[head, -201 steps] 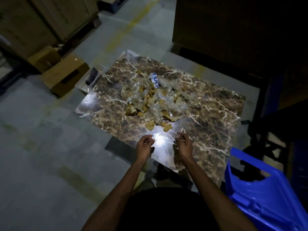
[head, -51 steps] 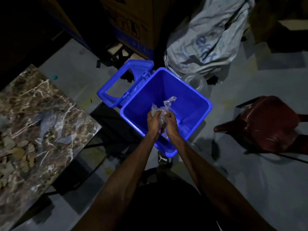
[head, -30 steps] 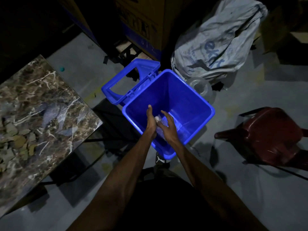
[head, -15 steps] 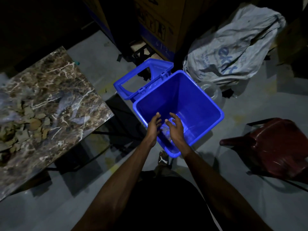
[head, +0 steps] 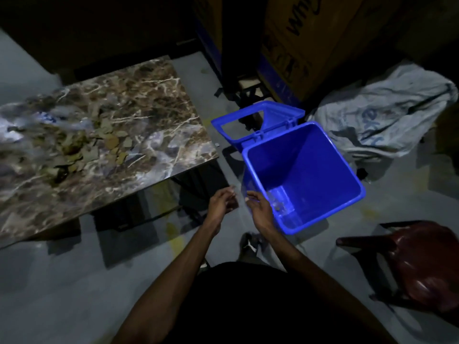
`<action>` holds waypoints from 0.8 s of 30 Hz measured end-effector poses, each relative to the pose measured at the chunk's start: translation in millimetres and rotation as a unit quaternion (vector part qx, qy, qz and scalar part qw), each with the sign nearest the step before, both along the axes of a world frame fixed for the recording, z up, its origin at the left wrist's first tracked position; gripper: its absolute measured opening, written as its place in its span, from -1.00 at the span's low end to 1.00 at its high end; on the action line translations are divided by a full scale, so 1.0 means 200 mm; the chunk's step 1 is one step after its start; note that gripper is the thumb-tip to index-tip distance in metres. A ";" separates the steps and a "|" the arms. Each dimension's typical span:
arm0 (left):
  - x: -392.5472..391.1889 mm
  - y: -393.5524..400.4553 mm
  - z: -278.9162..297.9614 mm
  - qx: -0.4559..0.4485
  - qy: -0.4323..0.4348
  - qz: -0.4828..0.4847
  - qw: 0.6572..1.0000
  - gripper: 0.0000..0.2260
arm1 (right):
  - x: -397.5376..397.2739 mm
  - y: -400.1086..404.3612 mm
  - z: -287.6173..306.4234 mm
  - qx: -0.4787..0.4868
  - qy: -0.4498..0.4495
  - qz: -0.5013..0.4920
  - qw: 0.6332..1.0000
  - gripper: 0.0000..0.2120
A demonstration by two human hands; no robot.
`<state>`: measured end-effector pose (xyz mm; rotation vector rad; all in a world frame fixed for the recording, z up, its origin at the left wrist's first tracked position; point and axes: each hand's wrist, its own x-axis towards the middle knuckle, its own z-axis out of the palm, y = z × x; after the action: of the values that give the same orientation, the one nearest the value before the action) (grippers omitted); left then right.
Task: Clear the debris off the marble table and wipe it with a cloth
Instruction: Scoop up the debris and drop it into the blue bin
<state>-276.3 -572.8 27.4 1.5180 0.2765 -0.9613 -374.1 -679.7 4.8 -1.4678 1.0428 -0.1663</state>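
A grey sack (head: 382, 117) with blue lettering slumps on the concrete floor (head: 62, 281) beside tall cardboard boxes (head: 298, 45). A dark red plastic chair (head: 419, 266) stands at the lower right, well apart from the sack.

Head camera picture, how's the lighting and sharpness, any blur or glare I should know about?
Head view: dim overall, the top left nearly black; the marble table is streaked with motion blur at its left end, smearing the debris; pale glare lies on the table's near right edge; the blue bin is the brightest and sharpest thing; both hands are slightly soft; straight edges bow from the wide lens.
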 end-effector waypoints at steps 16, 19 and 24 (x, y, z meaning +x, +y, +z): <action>0.30 1.06 -0.05 -0.010 -0.025 0.197 0.980 -0.80 | 0.58 0.85 0.09 -0.036 -0.003 0.276 0.960 -0.77; 0.38 1.13 -0.06 -0.009 -0.012 0.242 0.970 -0.82 | 0.73 0.91 0.10 -0.041 -0.009 0.306 0.951 -0.78; 0.58 1.18 -0.09 0.002 -0.019 0.297 0.955 -0.86 | 1.03 0.98 0.06 -0.025 -0.007 0.352 0.935 -0.82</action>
<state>-159.9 -336.9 10.4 1.3366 0.6639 -0.4501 -168.7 -484.3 17.2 -1.7949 0.4492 0.3135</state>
